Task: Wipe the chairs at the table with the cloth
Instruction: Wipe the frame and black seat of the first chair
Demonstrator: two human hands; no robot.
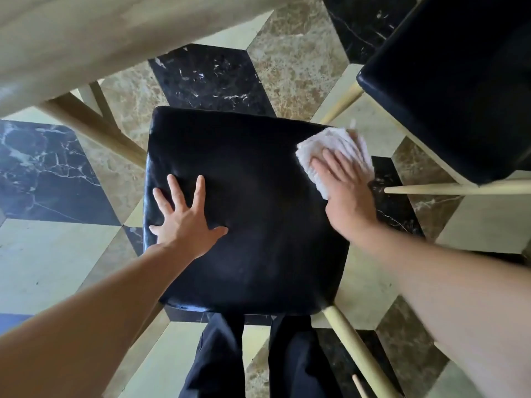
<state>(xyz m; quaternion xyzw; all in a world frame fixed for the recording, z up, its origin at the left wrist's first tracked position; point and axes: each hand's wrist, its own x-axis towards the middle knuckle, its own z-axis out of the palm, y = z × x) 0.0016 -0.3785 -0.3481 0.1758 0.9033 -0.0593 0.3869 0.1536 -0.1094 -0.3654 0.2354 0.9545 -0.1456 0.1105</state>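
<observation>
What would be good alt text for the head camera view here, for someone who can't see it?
Seen from above, a person's right hand presses a white cloth flat onto the far right corner of a black chair seat, while the left hand rests spread on the seat's left side. A second black chair stands to the right, on a marble-patterned floor.

1. The left hand point(184, 218) lies flat, fingers spread, on the black chair seat point(253, 225).
2. The right hand point(344, 191) presses a white cloth point(327, 147) onto the seat's far right corner (fingers straight).
3. A second chair point(459, 81) stands to the right.
</observation>
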